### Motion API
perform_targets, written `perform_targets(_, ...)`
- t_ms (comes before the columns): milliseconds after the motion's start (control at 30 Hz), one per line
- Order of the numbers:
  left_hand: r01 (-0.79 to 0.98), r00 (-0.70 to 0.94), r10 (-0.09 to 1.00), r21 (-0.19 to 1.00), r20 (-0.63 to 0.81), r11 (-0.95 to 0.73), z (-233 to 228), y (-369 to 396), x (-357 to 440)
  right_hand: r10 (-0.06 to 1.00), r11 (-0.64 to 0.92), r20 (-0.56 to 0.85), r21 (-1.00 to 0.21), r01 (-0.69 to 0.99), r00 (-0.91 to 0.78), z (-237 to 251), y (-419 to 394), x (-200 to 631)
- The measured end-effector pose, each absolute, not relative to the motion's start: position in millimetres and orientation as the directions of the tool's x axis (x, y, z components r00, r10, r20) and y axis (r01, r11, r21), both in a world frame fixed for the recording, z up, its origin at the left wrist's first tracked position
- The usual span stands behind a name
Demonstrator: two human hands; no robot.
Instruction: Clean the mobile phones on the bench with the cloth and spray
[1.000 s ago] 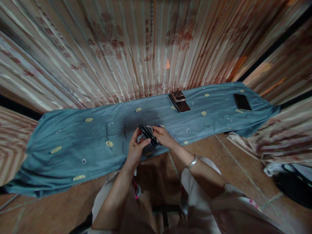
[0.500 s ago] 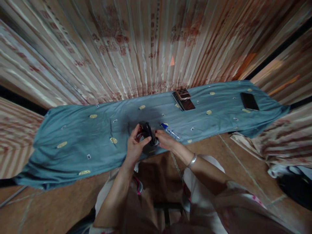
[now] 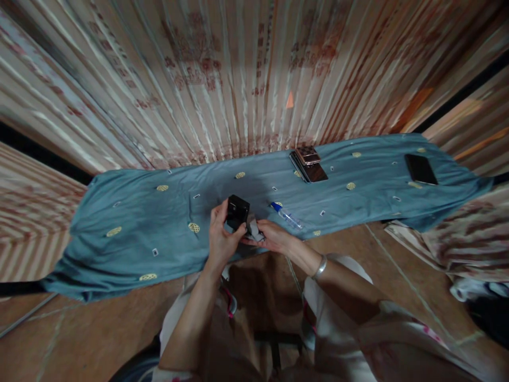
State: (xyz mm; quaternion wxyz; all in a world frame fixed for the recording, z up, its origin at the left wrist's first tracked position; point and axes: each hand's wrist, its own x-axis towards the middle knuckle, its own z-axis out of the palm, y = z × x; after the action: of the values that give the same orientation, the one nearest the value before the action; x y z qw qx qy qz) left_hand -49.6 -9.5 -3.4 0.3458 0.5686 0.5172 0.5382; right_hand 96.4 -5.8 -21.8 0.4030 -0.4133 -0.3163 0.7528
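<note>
My left hand (image 3: 222,240) grips a glossy black smartphone (image 3: 237,210) by its edges, thumb on the near side and fingers on the far side. The phone is tilted up above the near part of the cloth-covered table. Just right of it, my right hand (image 3: 275,235) pinches a small grey cloth (image 3: 253,227), held against or very near the phone's lower right edge; whether they touch I cannot tell. A clear bottle with a blue top (image 3: 287,215) lies on its side beyond my right hand.
A blue-green patterned cloth (image 3: 131,201) covers the long narrow table. Toward the back lies a stack of dark flat devices (image 3: 316,173) with a small checkered brown wallet-like item (image 3: 307,155) on top. A black flat device (image 3: 421,169) lies at the right. Striped curtains (image 3: 222,106) hang behind.
The phone has turned so its broad black face shows more. The grey cloth has come more into view between my hands. My view has shifted slightly left.
</note>
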Motion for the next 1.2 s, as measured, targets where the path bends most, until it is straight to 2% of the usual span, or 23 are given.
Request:
perform_targets(133,0.224,-0.193,0.947,0.951,0.256,-0.212,0.3,-6.6,-57.8,0.8,-0.585,-0.424,-0.71,-0.393,-0.425,-6.7,-1.7,104.8)
perform_targets(200,0.181,-0.236,0.951,0.97,0.201,-0.16,-3.4,-4.1,-60.6,0.812,-0.576,-0.423,-0.695,-0.431,-0.403,0.4,2.1,110.9)
perform_targets(300,-0.083,-0.302,0.953,0.996,-0.003,-0.023,-10.0,-0.9,-60.7,0.86,-0.508,-0.404,-0.73,-0.457,-0.31,6.2,7.3,117.7)
perform_targets(367,-0.321,-0.233,0.961,0.944,-0.15,0.07,-10.6,-0.1,-58.9,0.885,-0.465,-0.392,-0.761,-0.453,-0.251,5.8,9.8,120.3)
perform_targets(433,-0.495,-0.094,0.963,0.851,-0.254,0.176,-7.3,-0.5,-57.2,0.907,-0.422,-0.369,-0.798,-0.432,-0.204,2.5,11.6,122.2)
perform_targets(533,-0.588,0.049,0.941,0.751,-0.335,0.299,0.0,-1.9,-55.7,0.935,-0.355,-0.323,-0.864,-0.357,-0.147,-5.4,13.0,125.4)
perform_targets(700,-0.614,0.095,0.94,0.724,-0.328,0.315,5.9,-2.6,-52.5,0.95,-0.309,-0.283,-0.919,-0.244,-0.133,-15.1,10.6,128.8)
perform_targets(867,-0.587,0.145,0.954,0.753,-0.262,0.296,6.0,-1.1,-48.1,0.943,-0.244,-0.227,-0.969,-0.042,-0.242,-9.4,2.4,129.1)
perform_targets(1033,-0.6,0.151,0.96,0.75,-0.234,0.277,4.3,0.9,-40.5,0.919,-0.227,-0.18,-0.969,-0.096,-0.35,-0.1,-5.9,129.5)
perform_targets(1100,-0.613,0.163,0.957,0.736,-0.239,0.288,3.7,1.2,-36.4,0.923,-0.241,-0.186,-0.962,-0.13,-0.336,0.4,-7.6,129.7)
perform_targets(1200,-0.624,0.167,0.954,0.722,-0.25,0.299,2.1,1.6,-31.0,0.947,-0.165,-0.141,-0.985,-0.059,-0.29,-1.1,-9.4,131.0)
